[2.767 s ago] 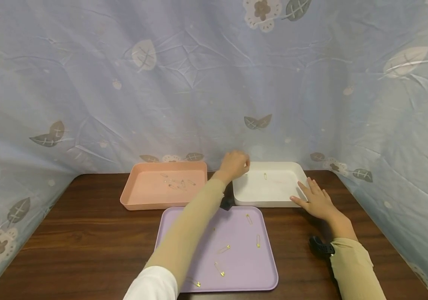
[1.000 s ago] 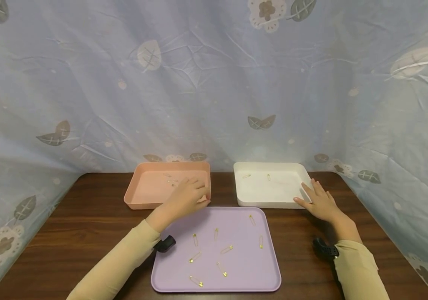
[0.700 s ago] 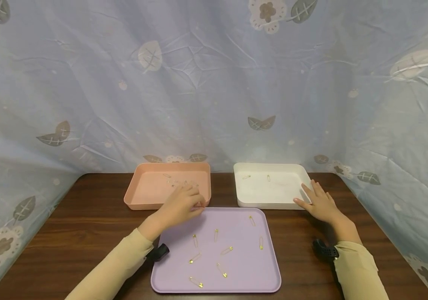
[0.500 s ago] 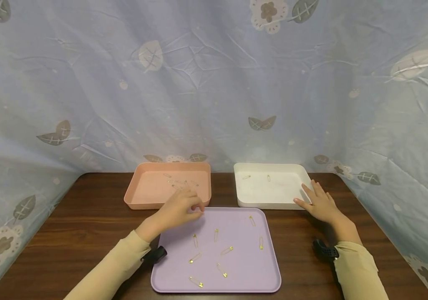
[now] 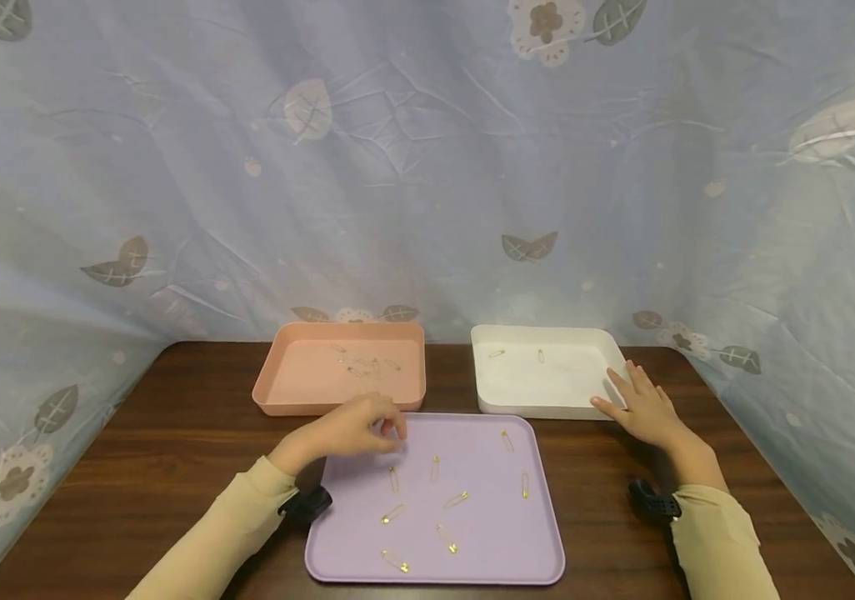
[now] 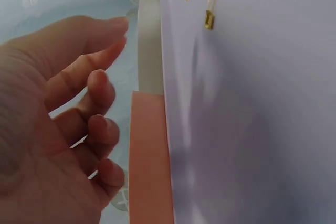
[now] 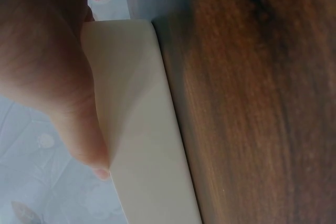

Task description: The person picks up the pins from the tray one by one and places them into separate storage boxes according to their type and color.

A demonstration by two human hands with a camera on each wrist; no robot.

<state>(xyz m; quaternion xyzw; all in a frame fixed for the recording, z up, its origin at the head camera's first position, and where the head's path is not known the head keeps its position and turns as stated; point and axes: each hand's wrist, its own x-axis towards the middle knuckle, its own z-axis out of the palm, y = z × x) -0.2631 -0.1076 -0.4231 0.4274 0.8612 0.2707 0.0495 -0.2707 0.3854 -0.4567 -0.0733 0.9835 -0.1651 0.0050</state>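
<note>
My left hand (image 5: 363,425) hovers over the back left part of a lilac tray (image 5: 495,533), fingers loosely bent. In the left wrist view no item shows between thumb and fingertips. Near it on the tray lie gold safety pins, among them one safety pin (image 5: 393,479) just below the hand and another safety pin (image 5: 435,468) to its right. With spread fingers, my right hand (image 5: 645,412) rests on the right front corner of a white tray (image 5: 547,412). Its thumb touches the rim in the right wrist view. Two safety pins lie inside, one safety pin (image 5: 541,356) near the middle.
A pink tray (image 5: 277,392) holding several silvery safety pins (image 5: 375,365) stands behind the lilac tray, left of the white one. All three sit on a dark wooden table (image 5: 172,467). A patterned cloth (image 5: 427,167) hangs along the back and sides.
From the white tray's left edge my left hand has moved left past the pink tray, then back over the lilac one. A second safety pin now shows in the white tray. My right hand stays put.
</note>
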